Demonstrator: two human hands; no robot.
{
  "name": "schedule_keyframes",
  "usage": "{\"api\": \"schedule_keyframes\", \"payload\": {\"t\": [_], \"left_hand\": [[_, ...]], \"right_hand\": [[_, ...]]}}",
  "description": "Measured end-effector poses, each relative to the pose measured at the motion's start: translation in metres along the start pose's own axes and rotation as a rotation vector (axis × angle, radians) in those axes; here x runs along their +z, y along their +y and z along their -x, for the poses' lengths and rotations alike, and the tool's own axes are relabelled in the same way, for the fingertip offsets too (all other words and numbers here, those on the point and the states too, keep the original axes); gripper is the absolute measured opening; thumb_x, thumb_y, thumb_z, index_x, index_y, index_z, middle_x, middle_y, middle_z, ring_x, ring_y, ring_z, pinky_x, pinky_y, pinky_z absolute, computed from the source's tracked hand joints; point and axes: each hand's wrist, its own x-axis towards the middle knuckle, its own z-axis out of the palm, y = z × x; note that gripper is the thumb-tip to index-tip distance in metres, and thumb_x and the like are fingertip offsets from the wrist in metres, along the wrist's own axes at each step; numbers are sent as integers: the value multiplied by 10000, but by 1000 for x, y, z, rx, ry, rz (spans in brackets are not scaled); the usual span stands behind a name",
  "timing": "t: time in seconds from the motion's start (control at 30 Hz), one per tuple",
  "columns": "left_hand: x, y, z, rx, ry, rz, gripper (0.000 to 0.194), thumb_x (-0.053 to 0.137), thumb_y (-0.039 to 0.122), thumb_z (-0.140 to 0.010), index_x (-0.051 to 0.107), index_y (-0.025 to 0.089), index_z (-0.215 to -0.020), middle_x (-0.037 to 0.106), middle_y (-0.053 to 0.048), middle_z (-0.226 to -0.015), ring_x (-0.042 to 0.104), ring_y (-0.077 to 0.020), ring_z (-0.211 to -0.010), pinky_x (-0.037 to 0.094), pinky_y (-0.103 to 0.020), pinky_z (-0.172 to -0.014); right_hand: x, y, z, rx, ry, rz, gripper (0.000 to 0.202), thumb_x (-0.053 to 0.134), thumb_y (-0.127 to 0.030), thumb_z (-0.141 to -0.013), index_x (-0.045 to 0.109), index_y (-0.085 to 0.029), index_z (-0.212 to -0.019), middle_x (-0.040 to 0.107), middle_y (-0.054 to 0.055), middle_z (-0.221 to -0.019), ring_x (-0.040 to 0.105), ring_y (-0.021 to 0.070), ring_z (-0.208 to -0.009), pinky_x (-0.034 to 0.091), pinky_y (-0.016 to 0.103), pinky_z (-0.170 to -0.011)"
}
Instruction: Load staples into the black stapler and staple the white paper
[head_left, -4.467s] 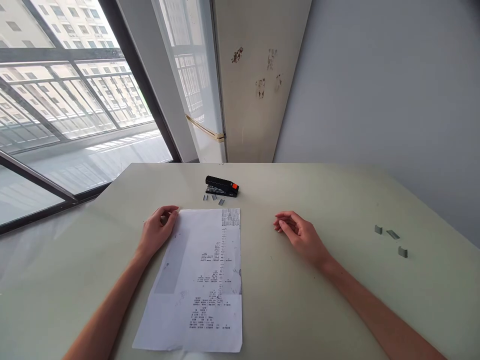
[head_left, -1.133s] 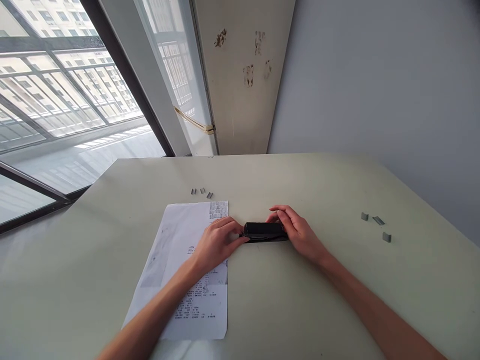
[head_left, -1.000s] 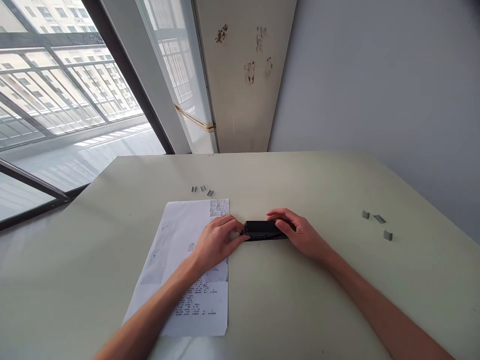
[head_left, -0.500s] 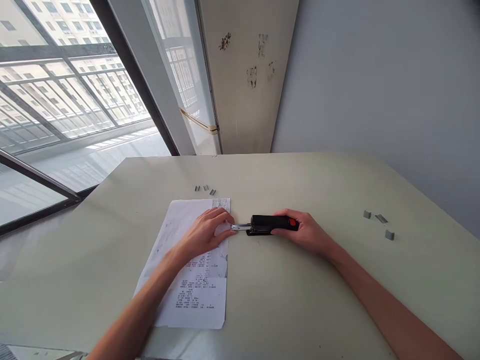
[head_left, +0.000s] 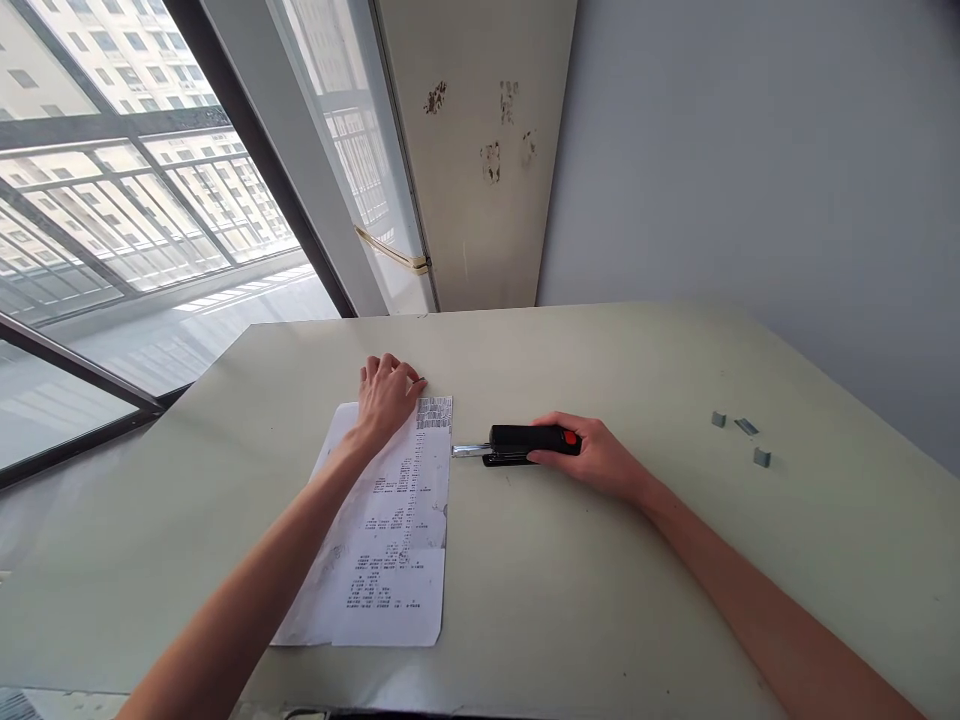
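Observation:
My right hand point(head_left: 592, 455) is wrapped round the back of a black stapler point(head_left: 525, 440) with a red patch, which lies on the table. From its front a silver metal tray point(head_left: 470, 451) sticks out leftward, its end close to the paper's right edge. My left hand point(head_left: 388, 392) is just past the top of the printed paper sheets point(head_left: 390, 600), thumb and fingers closed at a small grey staple strip point(head_left: 422, 380). The fingers hide most of that strip and the spot around it. My left forearm crosses over the sheets.
Several small grey staple strips point(head_left: 762, 457) lie toward the right side of the pale table point(head_left: 585, 590). A glass window point(head_left: 135, 200) is at the left, and a grey wall point(head_left: 750, 150) stands behind the table.
My left hand has let go of the stapler's metal tray and moved up and left to the staple strips beyond the paper. My right hand still holds the stapler in place.

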Motion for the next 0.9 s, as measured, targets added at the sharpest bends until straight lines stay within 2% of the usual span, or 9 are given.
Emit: {"api": "schedule_keyframes", "payload": {"t": [0.1,0.2,0.3,0.4,0.53,0.67,0.8,0.9], "left_hand": [[-4,9,5,52,-7,72,286,576,435,-1005,721,190,-980,652,-161,-1205,508,-374,-1253,422,-560,-1071],[-14,22,17,95,-71,185,337,510,490,-1051,693,206,-1052,722,-98,-1103,662,-262,-1032,542,-421,-917],[-25,36,31,83,-119,402,362,548,555,-1033,678,219,-1065,761,-49,-1007,707,-190,-838,570,-325,-769],[-32,47,48,56,-99,588,327,644,541,-985,695,228,-1067,774,-43,-1018,717,-197,-878,563,-322,-796],[-35,53,68,33,-130,632,288,639,503,-993,728,241,-1073,771,-30,-963,706,-208,-900,534,-323,-805],[-37,51,82,-23,-279,743,333,560,511,-1036,718,234,-1131,693,-6,-814,625,-168,-739,498,-309,-721],[-41,49,87,-104,-473,929,397,476,526,-1068,706,224,-1186,564,4,-731,579,-173,-767,510,-322,-753],[-46,46,89,-172,-572,1082,399,495,509,-1064,720,233,-1245,569,-18,-783,573,-172,-773,542,-346,-785]], "right_hand": [[0,-1,0,1,5,7,367,775,-551,-844,745,-286,-1096,732,6,-952,623,200,-823,484,329,-730],[0,-2,0,10,13,19,363,777,-549,-840,742,-290,-1093,735,7,-953,630,203,-821,486,329,-720],[1,-2,0,17,15,26,362,774,-553,-842,737,-293,-1092,738,9,-960,638,207,-823,488,329,-712],[1,-3,0,19,16,38,363,769,-556,-845,736,-293,-1093,740,13,-970,641,214,-833,492,333,-715],[1,-4,1,23,21,51,351,767,-539,-851,736,-296,-1104,744,10,-986,638,210,-841,498,338,-737],[1,-4,2,26,28,53,342,774,-535,-850,733,-300,-1094,748,4,-993,644,207,-850,510,337,-760],[1,-5,2,39,25,64,361,769,-559,-853,727,-300,-1102,753,14,-1015,656,219,-864,526,351,-782],[2,-5,1,38,11,60,361,756,-555,-862,725,-295,-1109,759,27,-1038,668,231,-870,539,366,-795]]}}
